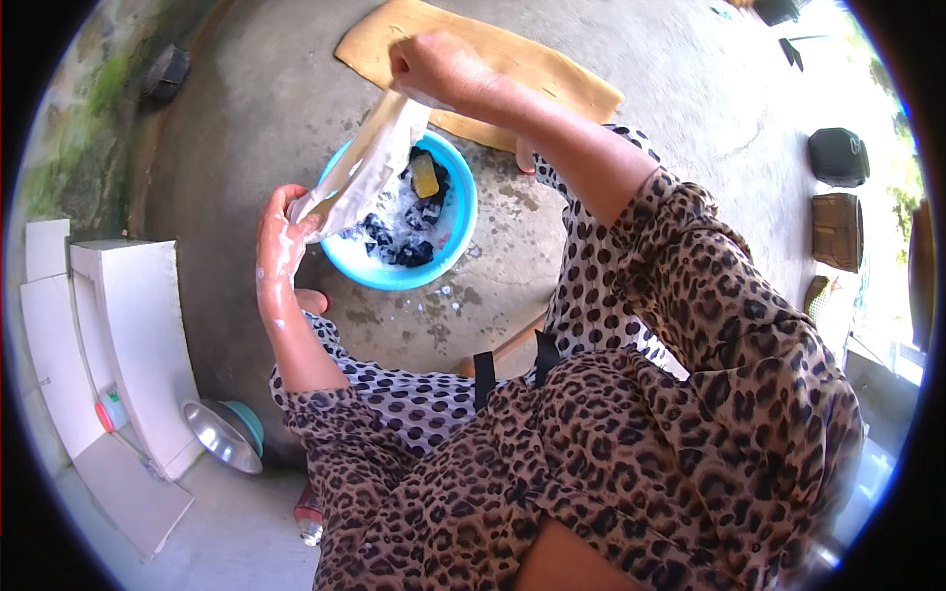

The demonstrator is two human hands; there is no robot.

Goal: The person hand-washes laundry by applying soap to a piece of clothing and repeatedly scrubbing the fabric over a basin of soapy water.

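A wet, pale cloth [369, 159] is stretched at a slant above a blue plastic basin [464, 221]. Its upper end is gripped in my right hand [437, 68], closed in a fist. Lower down, my left hand [284, 225] holds the other end at the basin's left side, with suds on its back and wrist. Inside the basin lie dark wet cloths [410, 251] among white foam. A yellow bar of soap [425, 177] rests on them. The cloth hides part of the basin's upper left rim.
Under my right arm a tan mat [517, 66] lies on the wet-spotted concrete floor [510, 258]. At the left stand a white cabinet [144, 332] and a metal bowl [222, 436] leaning with a teal one. Dark containers [839, 157] line the right side. My feet flank the basin.
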